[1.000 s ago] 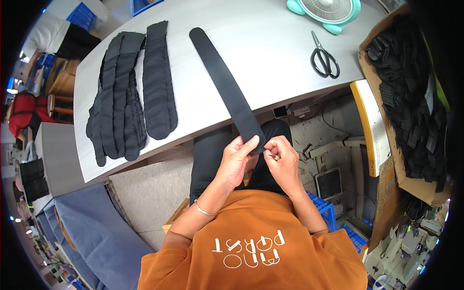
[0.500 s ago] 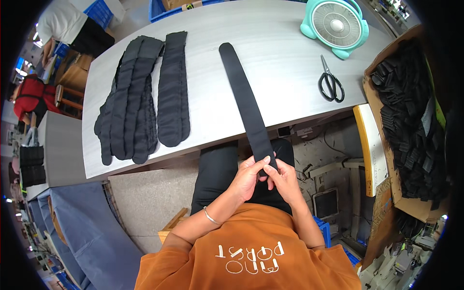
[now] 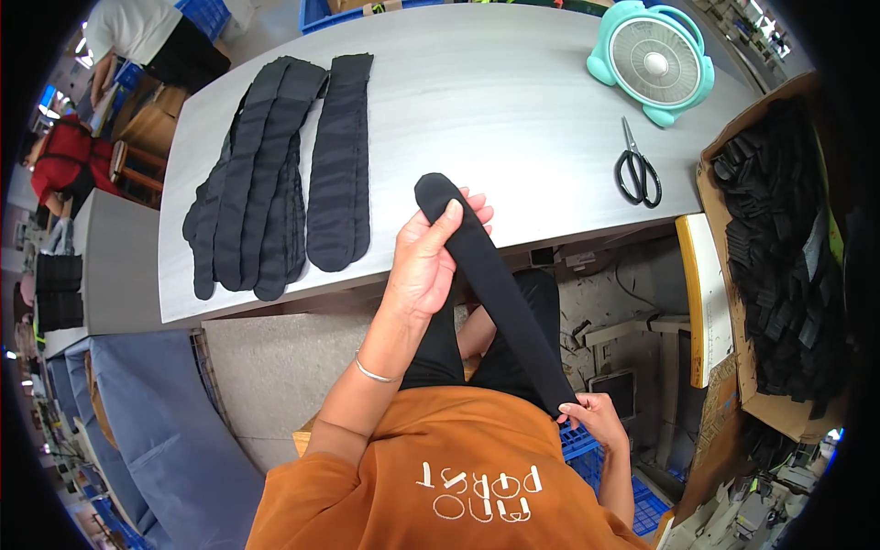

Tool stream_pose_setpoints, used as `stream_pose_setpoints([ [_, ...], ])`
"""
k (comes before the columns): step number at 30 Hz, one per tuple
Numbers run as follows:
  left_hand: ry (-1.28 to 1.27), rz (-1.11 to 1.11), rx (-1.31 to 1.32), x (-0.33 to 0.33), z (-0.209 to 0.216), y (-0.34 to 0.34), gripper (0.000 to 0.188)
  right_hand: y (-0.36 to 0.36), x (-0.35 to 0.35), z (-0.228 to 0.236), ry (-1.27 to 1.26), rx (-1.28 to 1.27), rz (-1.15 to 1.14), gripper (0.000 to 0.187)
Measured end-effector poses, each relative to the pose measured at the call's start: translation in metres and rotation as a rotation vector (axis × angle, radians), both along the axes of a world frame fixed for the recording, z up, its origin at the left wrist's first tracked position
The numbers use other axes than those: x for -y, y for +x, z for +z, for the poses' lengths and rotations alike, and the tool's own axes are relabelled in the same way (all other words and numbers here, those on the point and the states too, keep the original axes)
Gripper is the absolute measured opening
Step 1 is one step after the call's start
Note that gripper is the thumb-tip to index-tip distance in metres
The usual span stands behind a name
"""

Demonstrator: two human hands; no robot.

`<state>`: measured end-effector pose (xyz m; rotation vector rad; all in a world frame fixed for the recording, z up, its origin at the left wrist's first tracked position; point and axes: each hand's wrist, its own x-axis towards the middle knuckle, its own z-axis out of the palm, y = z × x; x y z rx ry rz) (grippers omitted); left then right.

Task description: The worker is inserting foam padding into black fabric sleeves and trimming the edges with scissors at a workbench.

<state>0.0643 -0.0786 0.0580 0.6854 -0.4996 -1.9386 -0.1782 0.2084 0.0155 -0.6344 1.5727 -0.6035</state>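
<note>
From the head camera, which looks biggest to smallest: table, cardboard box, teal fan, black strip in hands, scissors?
1. Table
2. Cardboard box
3. Teal fan, held black strip: too alike to rank
4. Scissors

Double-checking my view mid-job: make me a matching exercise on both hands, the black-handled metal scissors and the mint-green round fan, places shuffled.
Things
1. left hand
2. right hand
3. black-handled metal scissors
4. mint-green round fan

Places
A. toward the far right of the pale grey table
B. at the lower end of the long black fabric strip
C. lying on the table, toward its near right edge
D. near the strip's upper, rounded end

Pairs: 1-D, 2-B, 3-C, 4-A
</note>
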Motion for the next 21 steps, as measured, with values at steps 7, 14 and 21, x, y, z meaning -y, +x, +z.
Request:
stream_pose_setpoints([
  [7, 0.010, -0.088, -0.044, -0.020, 0.005, 0.000, 0.027, -0.003, 0.010, 0.001, -0.208, -0.202, 0.136, 0.027],
  [14, -0.002, -0.160, 0.012, -0.035, -0.003, -0.009, 0.025, 0.025, 0.049, 0.024, -0.476, -0.257, 0.234, 0.036],
  [21, -0.416, -0.028, 0.343, -0.045, 0.027, -0.028, 0.063, 0.012, 0.020, 0.008, -0.514, -0.637, 0.058, 0.027],
])
